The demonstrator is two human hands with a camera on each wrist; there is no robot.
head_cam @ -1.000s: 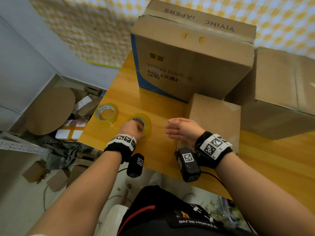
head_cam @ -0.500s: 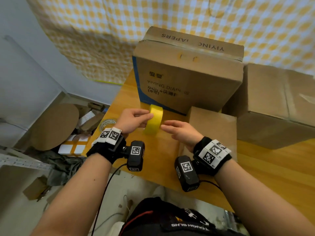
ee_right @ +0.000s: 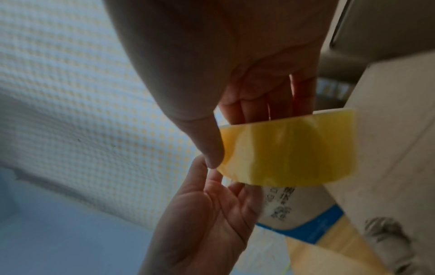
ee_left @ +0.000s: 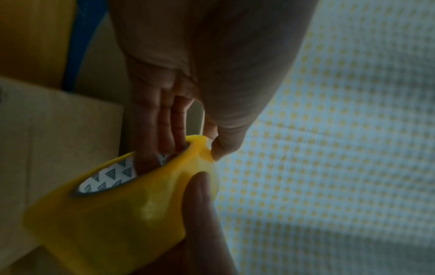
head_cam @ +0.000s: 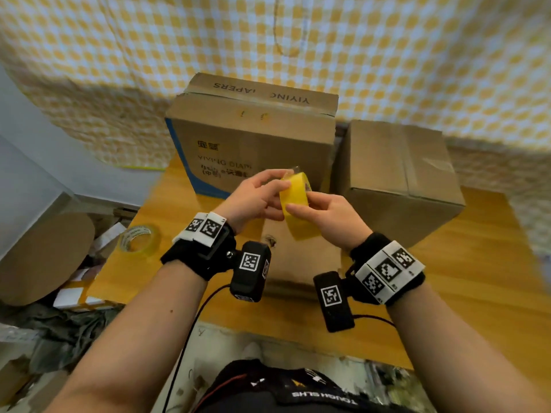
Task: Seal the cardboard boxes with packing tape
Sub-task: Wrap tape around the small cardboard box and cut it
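Both hands hold a yellow tape roll (head_cam: 295,208) (ee_left: 105,223) (ee_right: 289,148) upright in the air above a small cardboard box (head_cam: 301,263). My left hand (head_cam: 253,198) (ee_left: 188,134) has fingers inside the core and its thumb at the roll's upper edge, where a short clear tape end sticks up. My right hand (head_cam: 325,214) (ee_right: 235,134) grips the roll from the other side, thumb (ee_left: 200,195) on the outer face. A large printed diaper box (head_cam: 253,135) stands behind, and a plain box (head_cam: 396,174) to its right.
A second, clear tape roll (head_cam: 138,239) lies flat near the left edge of the wooden table (head_cam: 447,278). Cardboard scraps and a round board lie on the floor to the left. A checked cloth hangs behind the boxes.
The left hand lifted the yellow roll off the table and raised it over the small box. The right hand came in and took hold of it.
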